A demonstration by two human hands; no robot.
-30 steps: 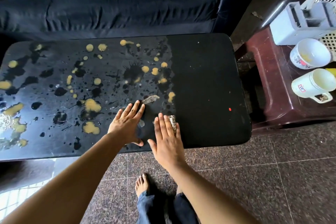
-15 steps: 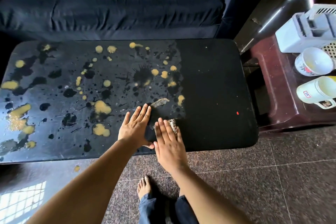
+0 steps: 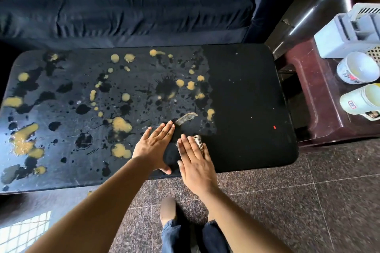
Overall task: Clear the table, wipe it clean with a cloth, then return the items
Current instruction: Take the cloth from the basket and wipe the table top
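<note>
The black table [image 3: 246, 92] is spattered with yellow and black stains [image 3: 121, 124] over its left and middle parts; its right part is plain black. A dark cloth [image 3: 174, 154] with a pale frayed edge lies near the front edge, at the border of the stained area. My left hand [image 3: 156, 146] and my right hand [image 3: 195, 160] lie flat on the cloth side by side, fingers stretched forward, pressing it onto the tabletop. Most of the cloth is hidden under my hands.
A dark blue sofa [image 3: 133, 6] runs along the table's far side. At the right stands a maroon side table [image 3: 312, 109] with two white cups [image 3: 357, 68] [image 3: 359, 99] and a white basket [image 3: 345, 31]. My bare foot [image 3: 167, 209] is on the speckled floor.
Both hands stay flat on the cloth at about the same spot on the table. The view has shifted slightly.
</note>
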